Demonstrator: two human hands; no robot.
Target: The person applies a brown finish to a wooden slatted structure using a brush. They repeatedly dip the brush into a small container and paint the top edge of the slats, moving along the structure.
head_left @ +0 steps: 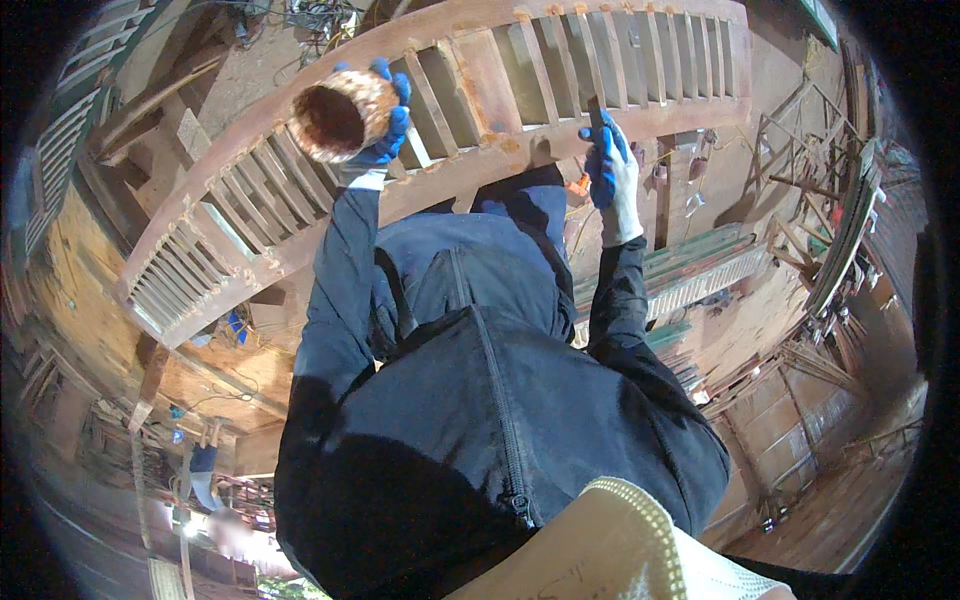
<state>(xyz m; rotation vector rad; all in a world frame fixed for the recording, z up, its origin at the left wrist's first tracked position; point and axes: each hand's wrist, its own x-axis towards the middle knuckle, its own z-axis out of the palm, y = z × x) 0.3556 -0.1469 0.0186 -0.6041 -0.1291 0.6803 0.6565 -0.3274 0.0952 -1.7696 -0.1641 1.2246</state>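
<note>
In my left hand (393, 120), in a white glove with blue coating, is a round open can (372, 103), its wall crusted brown and white and its inside dark reddish brown. The can is tipped so that its mouth shows; it is held above a long slatted wooden panel (480, 165). My right hand (610, 165), gloved alike, is closed round a small dark flat tool (596, 110) whose tip points at the panel's near rail. Pale brown smears mark many of the slat joints. Whether the tool touches the wood I cannot tell.
A stack of slatted panels (715, 270) lies right of me, and wooden frames (815, 130) lean further right. Wires (325, 25) tangle beyond the panel. A wooden board (240, 375) lies at left. Another person (205, 475) is far off at the lower left.
</note>
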